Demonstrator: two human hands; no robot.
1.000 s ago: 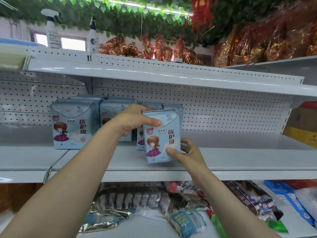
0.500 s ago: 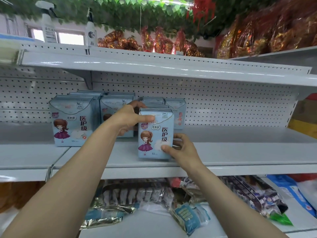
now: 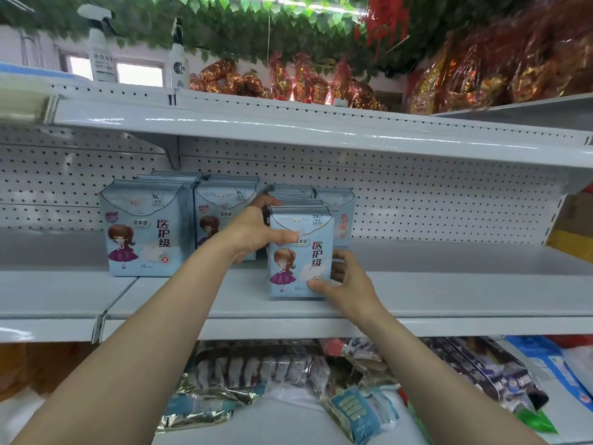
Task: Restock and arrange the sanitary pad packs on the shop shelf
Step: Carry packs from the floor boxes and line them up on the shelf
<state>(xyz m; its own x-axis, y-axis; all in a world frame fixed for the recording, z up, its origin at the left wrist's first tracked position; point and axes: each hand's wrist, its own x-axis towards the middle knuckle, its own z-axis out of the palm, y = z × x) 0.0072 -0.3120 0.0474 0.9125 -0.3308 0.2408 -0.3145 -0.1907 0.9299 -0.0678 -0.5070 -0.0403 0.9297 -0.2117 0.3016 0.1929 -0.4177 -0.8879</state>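
Pack stands upright near the front of the shelf. Left hand grips its upper left side, thumb across the face. Right hand pinches the lower right corner, at 4 o'clock. Taller packs stand at 9 o'clock.

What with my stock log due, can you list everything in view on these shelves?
held pad pack: one, light blue, upright near the middle shelf front edge.
larger pad packs: two rows, light blue, middle shelf, left.
smaller pad packs: at least three, light blue, behind the held one.
spray bottles: two, white, top shelf, left.
foil-wrapped packs: several, red-gold, top shelf.
leaf garland: one, green, overhead.
bagged goods: many, mixed colours, lower shelf.
left hand: one, grips the held pack's top.
right hand: one, pinches its lower right corner.
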